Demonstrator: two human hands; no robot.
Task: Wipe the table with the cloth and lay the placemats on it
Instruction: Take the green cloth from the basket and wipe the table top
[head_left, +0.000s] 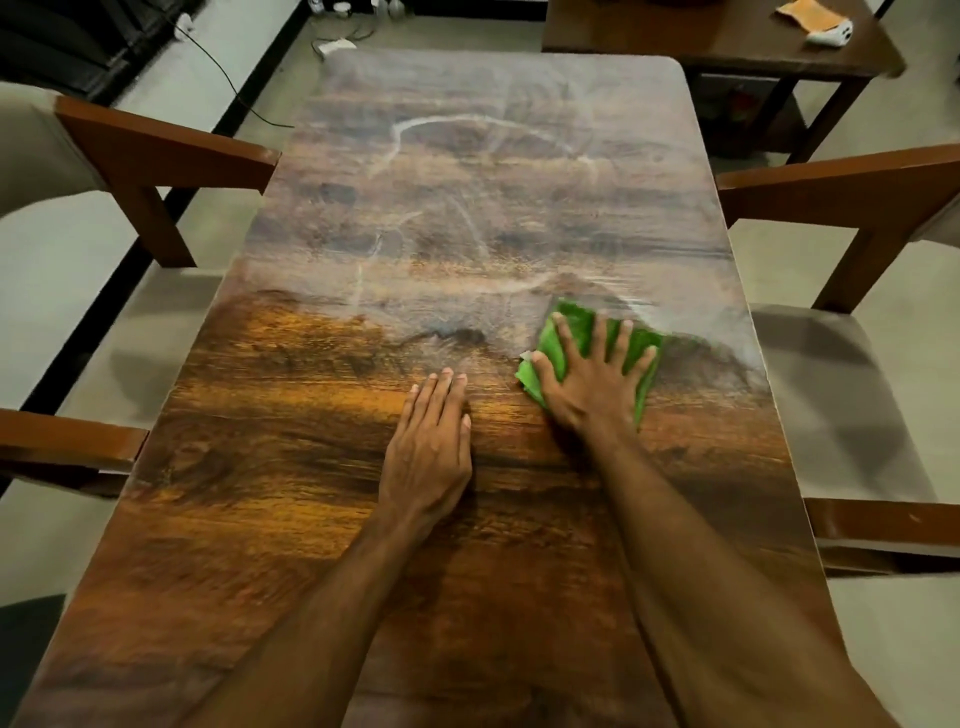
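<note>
The left grip (428, 447) lies flat on the bare tabletop (311, 467) near its middle, fingers straight and holding nothing. Just to its right, the right grip (592, 384) presses down with spread, straight fingers on the green cloth (571, 317), which lies toward the tabletop's right edge. The cloth looks soft, limp, light and probably damp. It should slide well under a flat palm, and to lift it, a pinch at a bunched corner would serve. No placemats are in view.

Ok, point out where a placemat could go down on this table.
The far half of the table, from the green cloth up to the far edge, is bare though streaked. The near left strip, from the left hand to the table's edge, is bare too. Crowded: centre-right, where the right hand presses the cloth, and the near end under both forearms.
</note>
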